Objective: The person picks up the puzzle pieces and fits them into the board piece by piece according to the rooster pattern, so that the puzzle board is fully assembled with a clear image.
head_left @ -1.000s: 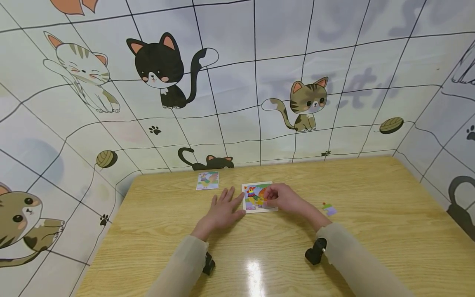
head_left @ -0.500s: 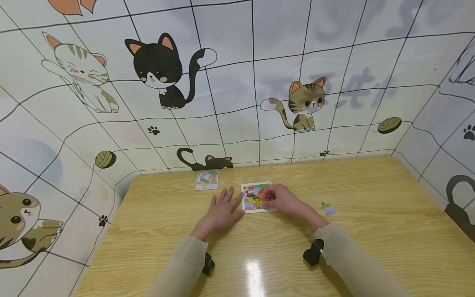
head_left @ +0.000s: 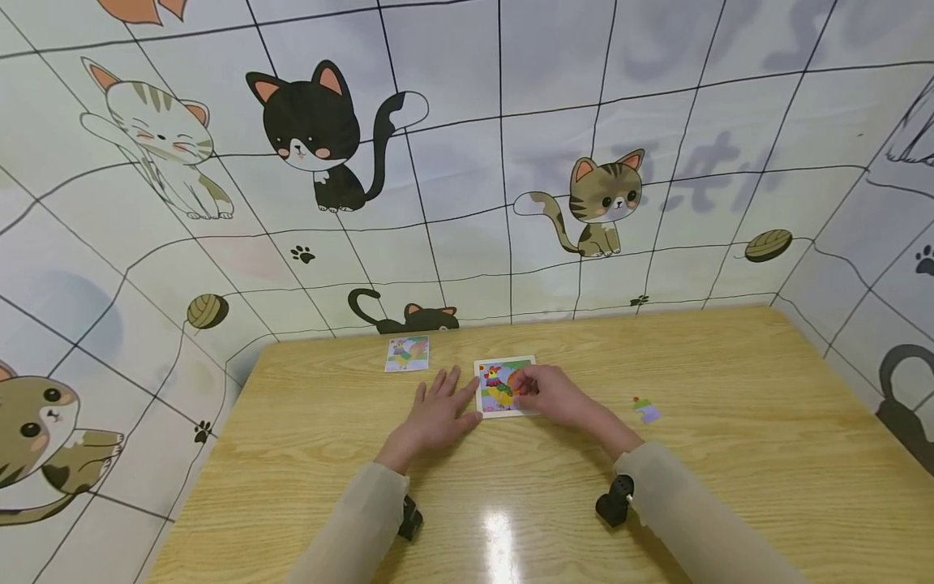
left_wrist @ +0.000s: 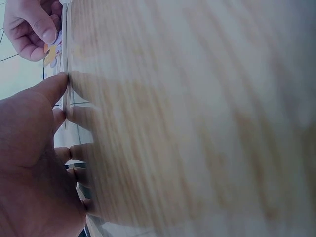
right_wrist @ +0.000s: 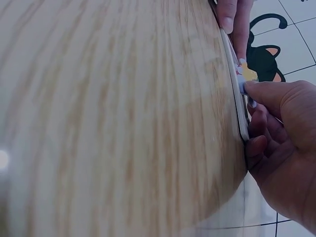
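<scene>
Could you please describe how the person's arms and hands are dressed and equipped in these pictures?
Both arms wear long, loose sleeves of thin beige fabric reaching the wrists. The left hand and right hand are bare, without gloves, and no rings show. A small black camera is strapped under each wrist.

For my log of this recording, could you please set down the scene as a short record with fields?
surface: wooden table
left hand: left hand lies flat on the table, fingers straight, thumb touching the left edge of the puzzle board
right hand: right hand pinches a puzzle piece over the board
loose piece: purple and green piece, right of the hands
card: picture card, near the wall
</scene>
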### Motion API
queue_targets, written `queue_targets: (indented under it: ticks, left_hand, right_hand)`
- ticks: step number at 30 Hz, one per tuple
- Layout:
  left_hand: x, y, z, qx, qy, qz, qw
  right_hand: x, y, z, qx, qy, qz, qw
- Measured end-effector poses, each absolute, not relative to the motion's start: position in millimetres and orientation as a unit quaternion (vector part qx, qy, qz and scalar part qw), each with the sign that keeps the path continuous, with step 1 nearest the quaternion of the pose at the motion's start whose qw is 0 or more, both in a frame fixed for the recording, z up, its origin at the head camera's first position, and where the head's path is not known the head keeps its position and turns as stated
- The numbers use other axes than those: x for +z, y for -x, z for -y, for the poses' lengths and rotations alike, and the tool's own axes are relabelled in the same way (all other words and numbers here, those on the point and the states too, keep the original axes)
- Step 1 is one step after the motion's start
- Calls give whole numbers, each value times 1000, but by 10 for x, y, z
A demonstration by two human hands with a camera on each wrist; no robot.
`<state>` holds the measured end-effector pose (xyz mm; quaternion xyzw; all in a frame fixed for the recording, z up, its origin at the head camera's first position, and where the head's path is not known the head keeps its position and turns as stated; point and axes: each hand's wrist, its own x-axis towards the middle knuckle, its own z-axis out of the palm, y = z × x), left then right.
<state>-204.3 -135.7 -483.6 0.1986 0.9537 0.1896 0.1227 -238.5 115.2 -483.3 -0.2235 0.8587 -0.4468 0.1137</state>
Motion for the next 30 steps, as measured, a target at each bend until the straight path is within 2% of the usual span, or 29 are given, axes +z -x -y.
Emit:
queue_targets:
  ticks: [18,30]
  left_hand:
    - [-4777,2022,1343,186,-192,-956,124]
    - [-4827,2036,1357,197,-201,-953,116]
  right_hand:
    - [-4854,2381,-1116,-427,221,-870,104]
    - [-4887,2372,-1140,-408,251,-874,84]
